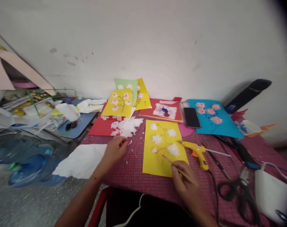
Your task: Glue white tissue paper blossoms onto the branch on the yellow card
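A yellow sheet (150,167) lies on the table, bearing a drawn brown branch and several white paper blossoms (173,150). My right hand (184,176) is closed around a thin paintbrush (167,159), its tip at the branch's lower part. My left hand (117,147) hovers or rests left of the sheet with curled fingers; whether something small is in them I cannot make out. Just beyond it, torn white tissue pieces (130,126) lie partly on a red sheet (96,127). A plain white sheet (80,160) sits under my left forearm's side.
Right of the yellow sheet are a yellow glue gun (197,151), black scissors (240,192) and a white device (272,195). Farther back lie a phone (192,117), a blue flower sheet (225,124) and a small bowl (249,127). Water bottles (34,167) stand on the left floor.
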`<action>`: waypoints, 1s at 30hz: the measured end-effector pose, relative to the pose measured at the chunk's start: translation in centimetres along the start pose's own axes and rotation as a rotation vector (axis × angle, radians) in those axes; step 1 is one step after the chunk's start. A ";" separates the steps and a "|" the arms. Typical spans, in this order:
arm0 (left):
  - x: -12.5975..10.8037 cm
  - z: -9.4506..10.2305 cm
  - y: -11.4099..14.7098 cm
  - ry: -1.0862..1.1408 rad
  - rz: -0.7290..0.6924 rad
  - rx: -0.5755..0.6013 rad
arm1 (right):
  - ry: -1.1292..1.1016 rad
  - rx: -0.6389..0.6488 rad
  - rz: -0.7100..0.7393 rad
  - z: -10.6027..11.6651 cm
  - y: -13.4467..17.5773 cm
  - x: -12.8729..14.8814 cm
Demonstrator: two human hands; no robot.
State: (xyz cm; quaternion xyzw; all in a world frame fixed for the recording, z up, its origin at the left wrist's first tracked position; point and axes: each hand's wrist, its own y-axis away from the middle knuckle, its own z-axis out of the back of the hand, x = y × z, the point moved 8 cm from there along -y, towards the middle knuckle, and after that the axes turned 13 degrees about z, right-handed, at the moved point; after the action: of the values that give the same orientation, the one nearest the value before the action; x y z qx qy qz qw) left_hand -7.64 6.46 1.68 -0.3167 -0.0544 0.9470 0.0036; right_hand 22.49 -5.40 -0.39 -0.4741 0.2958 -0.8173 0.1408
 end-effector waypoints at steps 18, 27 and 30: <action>7.9 2.4 -6.6 -0.277 0.157 0.069 | 0.087 0.086 0.033 -0.7 0.8 -0.4; 7.9 2.7 -6.9 -0.204 0.189 0.076 | 0.070 0.077 0.019 -0.9 0.9 -0.8; 7.5 3.8 -5.2 -0.119 0.232 0.030 | 0.080 0.046 0.016 -0.6 0.8 -0.9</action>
State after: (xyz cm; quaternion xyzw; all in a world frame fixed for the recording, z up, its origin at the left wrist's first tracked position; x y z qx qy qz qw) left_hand -16.08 11.59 0.80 -0.2641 -0.0032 0.9588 -0.1046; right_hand 22.42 -5.34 -1.71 -0.4350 0.2862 -0.8411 0.1464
